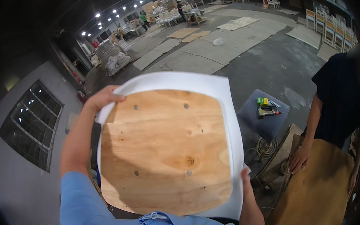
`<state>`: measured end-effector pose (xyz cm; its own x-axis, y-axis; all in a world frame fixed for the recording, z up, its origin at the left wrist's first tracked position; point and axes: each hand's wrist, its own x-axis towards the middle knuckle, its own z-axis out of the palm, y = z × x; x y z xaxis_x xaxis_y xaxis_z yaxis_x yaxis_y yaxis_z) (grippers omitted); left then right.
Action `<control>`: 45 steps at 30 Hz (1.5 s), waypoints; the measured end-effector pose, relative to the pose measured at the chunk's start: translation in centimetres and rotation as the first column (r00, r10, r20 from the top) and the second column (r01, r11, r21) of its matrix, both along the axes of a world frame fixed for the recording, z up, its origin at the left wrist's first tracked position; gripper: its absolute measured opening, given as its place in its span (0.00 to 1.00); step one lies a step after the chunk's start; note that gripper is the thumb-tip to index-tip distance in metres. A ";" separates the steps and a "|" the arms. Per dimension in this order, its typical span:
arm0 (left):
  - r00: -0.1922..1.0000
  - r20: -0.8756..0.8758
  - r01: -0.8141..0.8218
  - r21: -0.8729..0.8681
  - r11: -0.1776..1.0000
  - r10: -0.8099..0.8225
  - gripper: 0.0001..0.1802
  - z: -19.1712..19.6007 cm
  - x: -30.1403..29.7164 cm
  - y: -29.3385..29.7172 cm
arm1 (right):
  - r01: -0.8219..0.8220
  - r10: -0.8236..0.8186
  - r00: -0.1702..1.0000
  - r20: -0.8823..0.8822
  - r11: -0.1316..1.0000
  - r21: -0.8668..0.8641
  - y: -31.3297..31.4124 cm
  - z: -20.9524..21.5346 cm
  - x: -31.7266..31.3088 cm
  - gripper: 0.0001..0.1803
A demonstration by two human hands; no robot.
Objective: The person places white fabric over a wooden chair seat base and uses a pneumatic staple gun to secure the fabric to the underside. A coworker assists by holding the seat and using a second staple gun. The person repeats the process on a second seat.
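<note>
Head camera looks down, close over plywood panel (166, 152).

Grey stool (254, 121) — staple gun (267, 113) atop.

Plywood seat panel (166, 152) lies on foam sheet (231, 117). Left hand (102, 98) at its far-left corner, right hand (247, 185) at near-right edge. Stool (252, 119) right of it, nail gun (267, 113) on top. Co-worker (343, 101) farther right.
</note>
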<state>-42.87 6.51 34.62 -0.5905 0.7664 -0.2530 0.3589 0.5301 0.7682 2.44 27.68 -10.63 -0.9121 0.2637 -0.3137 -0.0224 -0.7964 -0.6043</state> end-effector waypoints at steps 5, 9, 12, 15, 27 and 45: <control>0.990 -0.089 -0.121 -0.092 0.988 0.113 0.27 -4.0 3.4 -1.3 | 0.071 -0.067 0.996 -0.053 0.995 0.071 -6.0 5.1 5.4 0.40; 0.997 0.048 0.037 0.445 0.895 -0.065 0.34 4.0 4.7 -4.5 | 0.170 -0.174 0.970 -0.170 0.985 -0.040 -5.3 10.4 6.4 0.40; 0.968 0.251 -0.223 0.889 0.401 -0.019 0.43 8.3 7.1 -10.7 | 0.211 -0.246 0.921 -0.301 0.967 -0.143 -3.9 13.7 8.7 0.40; 0.934 0.344 -0.355 0.860 0.366 0.095 0.43 1.5 11.2 -14.1 | 0.248 -0.306 0.870 -0.386 0.949 -0.193 -3.4 16.1 11.7 0.40; 0.848 0.523 -0.471 0.675 0.569 0.081 0.41 -20.0 30.0 -12.1 | 0.614 -0.613 0.789 0.047 0.789 -0.014 -12.0 21.3 26.6 0.41; 0.817 0.571 -0.380 0.643 0.665 -0.085 0.39 -24.6 57.5 4.0 | 0.792 -0.792 0.610 0.016 0.611 0.024 0.2 22.8 56.7 0.38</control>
<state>14.58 10.52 9.98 -0.6637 0.7476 0.0269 -0.2418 -0.2484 0.9380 59.17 27.87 12.21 -0.3389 0.8841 -0.3218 -0.6269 -0.4672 -0.6234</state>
